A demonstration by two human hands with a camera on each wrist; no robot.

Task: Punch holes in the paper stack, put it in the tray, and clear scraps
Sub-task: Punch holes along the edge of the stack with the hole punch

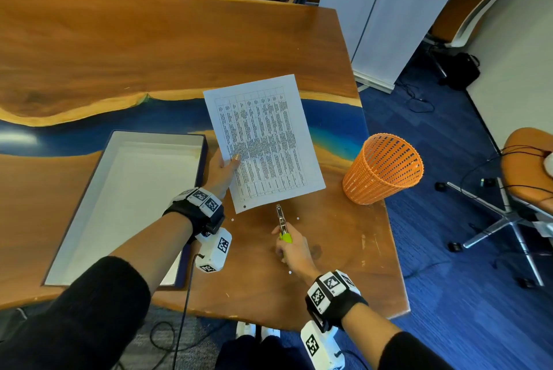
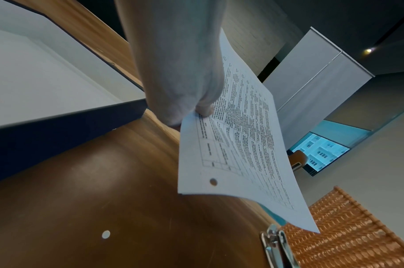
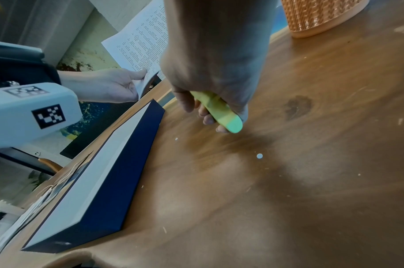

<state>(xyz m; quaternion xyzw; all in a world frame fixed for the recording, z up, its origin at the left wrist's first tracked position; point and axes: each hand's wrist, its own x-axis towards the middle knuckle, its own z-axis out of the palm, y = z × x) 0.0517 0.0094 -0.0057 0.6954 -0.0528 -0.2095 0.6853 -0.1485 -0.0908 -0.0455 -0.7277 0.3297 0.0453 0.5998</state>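
- Tray [image 1: 89,208] lay just outboard of my left hand [image 1: 223,170]; it looked like rigid card, so I judged it easy to load.
- Paper stack [image 1: 263,142] was pinched at its long edge by that hand and held off the table; light and floppy, it wanted support near mid-edge.
- Hole punch [image 1: 282,221]: my right hand [image 1: 294,253] was wrapped round its green handles, nose just below the stack's near edge.
- Left wrist view alone showed the punched hole [image 2: 213,181] and the sagging corner.
- Right wrist view showed a loose scrap [image 3: 259,156] behind the fingers.
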